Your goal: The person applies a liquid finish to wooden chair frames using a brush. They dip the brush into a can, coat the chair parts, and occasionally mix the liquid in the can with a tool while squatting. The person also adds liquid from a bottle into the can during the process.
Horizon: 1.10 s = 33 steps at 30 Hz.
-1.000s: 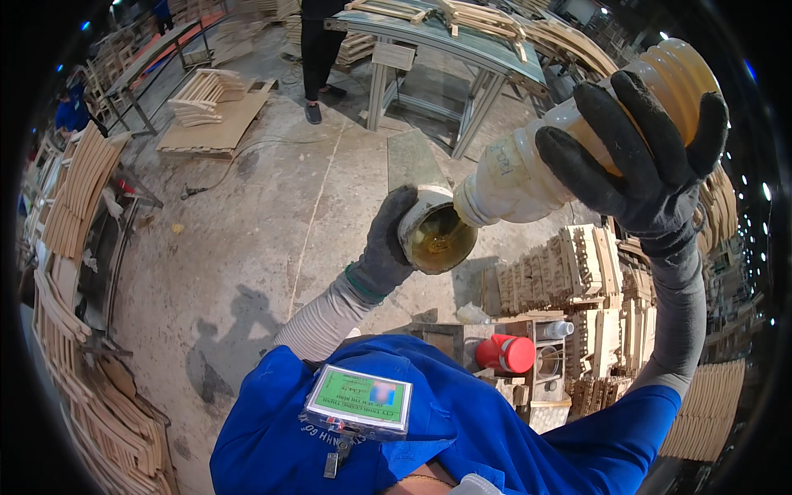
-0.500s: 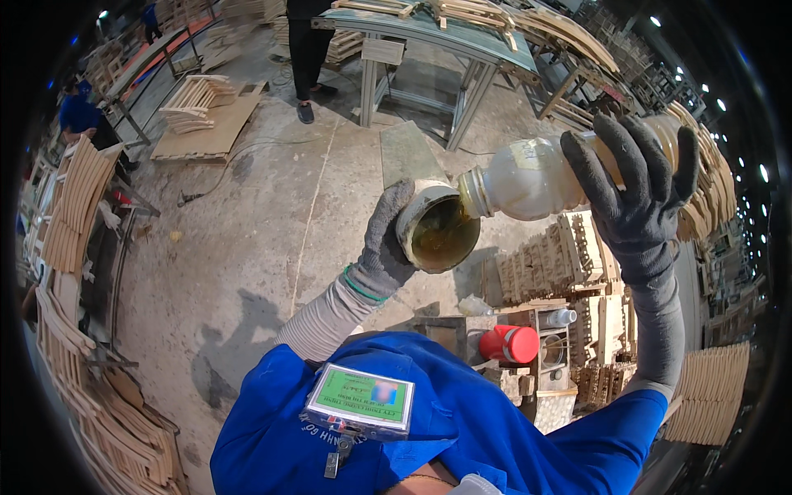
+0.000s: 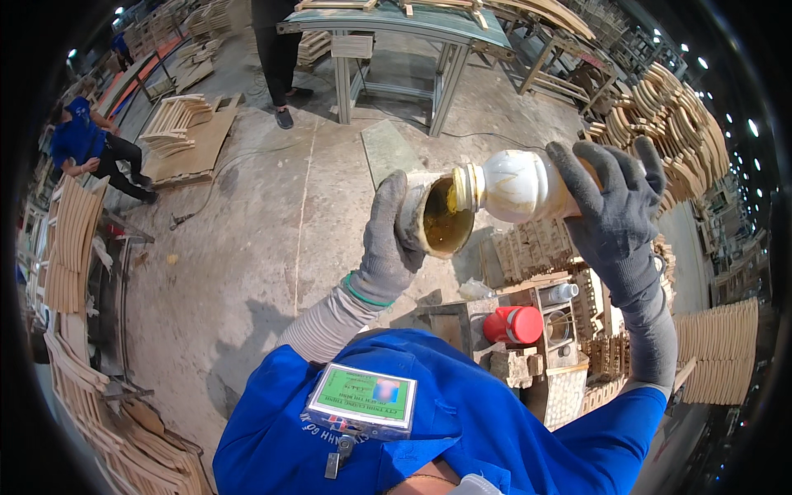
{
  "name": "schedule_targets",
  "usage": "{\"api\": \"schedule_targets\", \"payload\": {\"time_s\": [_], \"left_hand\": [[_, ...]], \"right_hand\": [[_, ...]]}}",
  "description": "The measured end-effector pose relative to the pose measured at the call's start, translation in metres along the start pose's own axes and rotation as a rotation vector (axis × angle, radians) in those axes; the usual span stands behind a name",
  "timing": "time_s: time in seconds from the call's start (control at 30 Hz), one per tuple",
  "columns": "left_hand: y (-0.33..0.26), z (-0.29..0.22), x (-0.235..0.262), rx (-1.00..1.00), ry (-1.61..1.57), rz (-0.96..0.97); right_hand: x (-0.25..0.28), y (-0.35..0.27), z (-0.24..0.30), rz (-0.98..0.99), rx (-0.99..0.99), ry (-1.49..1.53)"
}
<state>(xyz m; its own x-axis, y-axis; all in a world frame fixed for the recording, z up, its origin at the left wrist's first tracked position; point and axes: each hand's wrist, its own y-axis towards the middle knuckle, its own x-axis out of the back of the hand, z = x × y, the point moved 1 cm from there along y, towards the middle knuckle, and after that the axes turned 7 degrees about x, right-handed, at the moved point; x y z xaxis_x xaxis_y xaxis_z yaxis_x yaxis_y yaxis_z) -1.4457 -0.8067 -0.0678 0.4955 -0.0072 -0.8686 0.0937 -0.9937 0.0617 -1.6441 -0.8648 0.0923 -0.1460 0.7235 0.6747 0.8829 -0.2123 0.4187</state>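
At the far left, a co-worker in blue (image 3: 81, 142) is small near the dark rim of the lens, so we cannot tell what this person is doing. More to the right, another person in dark trousers (image 3: 275, 62) is cut off by the upper edge.

Then we see the gloved left hand (image 3: 388, 238), closed around the left side of a cup (image 3: 411, 208); its fingertips are partly hidden behind the wall. The cup is tilted, its opening turned toward us, with amber liquid (image 3: 446, 234) inside, whose depth we cannot judge. Just to the right, the mouth of a pale bottle (image 3: 513, 186) is at the cup's rim, and the bottle lies nearly level. The gloved right hand (image 3: 612, 216) grips its body and covers much of the far end.

We judge that pouring into the cup is the step in hand. The next move calls for keeping the mouth over the opening and watching the level. Yellow shows at the lip, but whether it flows or only clings, we cannot say.
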Motion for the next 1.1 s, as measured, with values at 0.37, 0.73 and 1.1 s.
{"api": "schedule_targets", "payload": {"time_s": [0.37, 0.73, 1.1], "left_hand": [[0.007, 0.009, -0.012, -0.020, 0.100, 0.036], [0.009, 0.017, -0.015, -0.059, 0.134, 0.021], [0.019, 0.033, -0.009, 0.094, 0.379, -0.024]], "right_hand": [[-0.006, -0.017, 0.009, 0.138, -0.061, 0.080], [-0.010, -0.020, 0.008, 0.141, -0.037, 0.230], [-0.061, -0.060, -0.013, 0.754, -0.290, 1.548]]}}
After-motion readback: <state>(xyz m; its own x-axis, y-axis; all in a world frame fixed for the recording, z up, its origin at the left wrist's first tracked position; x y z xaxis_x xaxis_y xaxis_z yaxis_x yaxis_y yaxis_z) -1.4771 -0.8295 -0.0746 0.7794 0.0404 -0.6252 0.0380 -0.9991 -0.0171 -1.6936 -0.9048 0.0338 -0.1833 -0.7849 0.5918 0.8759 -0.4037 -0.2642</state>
